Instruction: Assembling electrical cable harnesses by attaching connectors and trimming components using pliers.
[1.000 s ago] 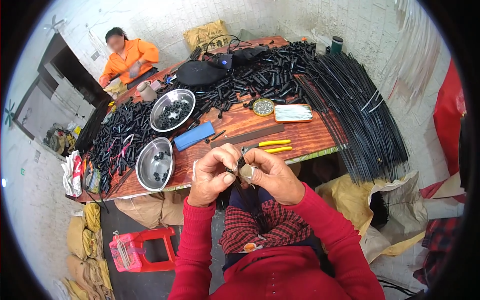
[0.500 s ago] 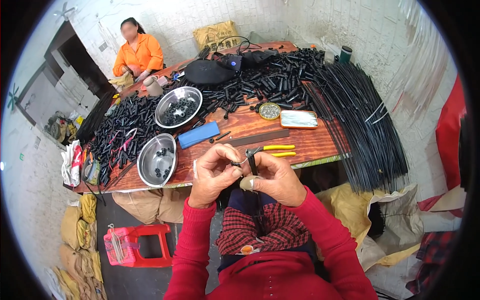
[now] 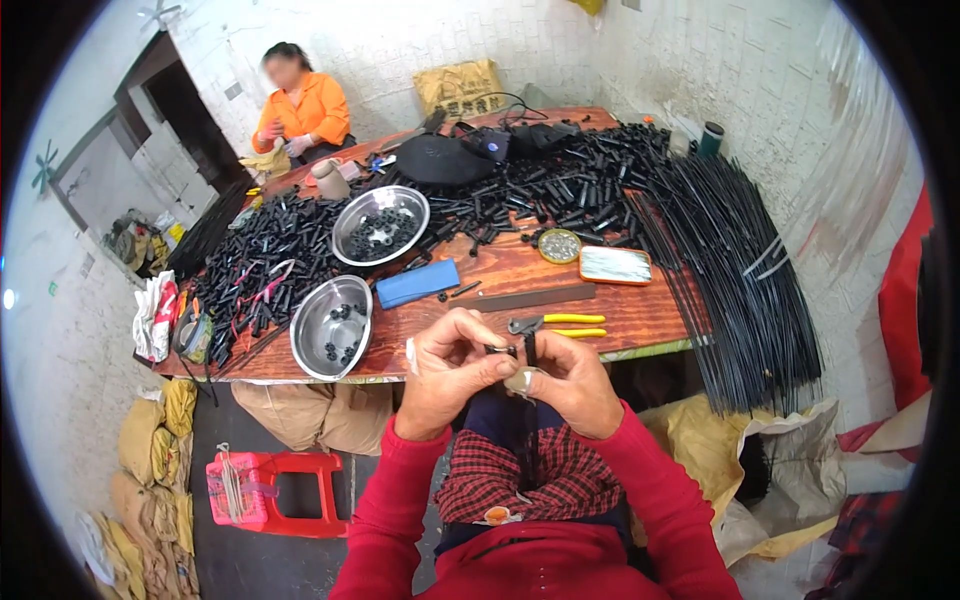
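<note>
My left hand [image 3: 452,368] and my right hand [image 3: 570,380] meet just below the near edge of the wooden table [image 3: 620,312], over my lap. The left fingertips pinch a small black ring-like piece [image 3: 502,350]. A thin black rod [image 3: 529,352] stands upright in my right hand, touching that piece. Yellow-handled pliers [image 3: 556,324] lie on the table just beyond my hands. Near them are a metal bowl [image 3: 331,326] with a few black pieces and a flat blue case [image 3: 418,283].
A second metal bowl [image 3: 380,224] sits amid piles of black tubes [image 3: 262,262]. A long bundle of black rods [image 3: 737,270] hangs off the table's right end. A person in orange [image 3: 305,112] works at the far end. A red stool [image 3: 268,490] stands lower left.
My hands have stayed together at the table edge; the fingers have shifted slightly around the small piece and the rod. The view has tilted a little.
</note>
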Available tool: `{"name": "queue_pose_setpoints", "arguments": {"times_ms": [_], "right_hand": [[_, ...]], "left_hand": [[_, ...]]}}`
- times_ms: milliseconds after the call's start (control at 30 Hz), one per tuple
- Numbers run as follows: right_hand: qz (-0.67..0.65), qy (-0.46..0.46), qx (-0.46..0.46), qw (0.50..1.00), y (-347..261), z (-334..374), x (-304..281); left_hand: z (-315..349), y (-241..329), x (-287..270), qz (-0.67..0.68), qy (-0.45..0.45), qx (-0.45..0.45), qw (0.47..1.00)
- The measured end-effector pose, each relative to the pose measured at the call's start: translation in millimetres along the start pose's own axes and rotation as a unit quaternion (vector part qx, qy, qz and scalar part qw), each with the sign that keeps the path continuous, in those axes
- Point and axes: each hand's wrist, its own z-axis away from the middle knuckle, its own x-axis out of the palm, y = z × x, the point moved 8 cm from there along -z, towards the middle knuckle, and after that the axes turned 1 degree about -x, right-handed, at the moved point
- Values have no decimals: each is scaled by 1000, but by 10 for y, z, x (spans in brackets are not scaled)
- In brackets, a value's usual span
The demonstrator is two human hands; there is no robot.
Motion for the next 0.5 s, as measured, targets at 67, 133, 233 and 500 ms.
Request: {"name": "queue_pose_setpoints", "arguments": {"times_ms": [67,133,233,500], "right_hand": [[-5,-6,-9,1000,34,25,-29],[0,4,-7,1000,24,23,-39],[-24,1,-3,1000,57,16,-29],[-20,5,-10,1000,8,13,-79]], "left_hand": [[28,18,11,-17,27,-22,999],[43,47,54,-17,59,-31,998],[49,30,12,-31,63,-44,997],[-35,-53,5,31,-25,-53,998]]}}
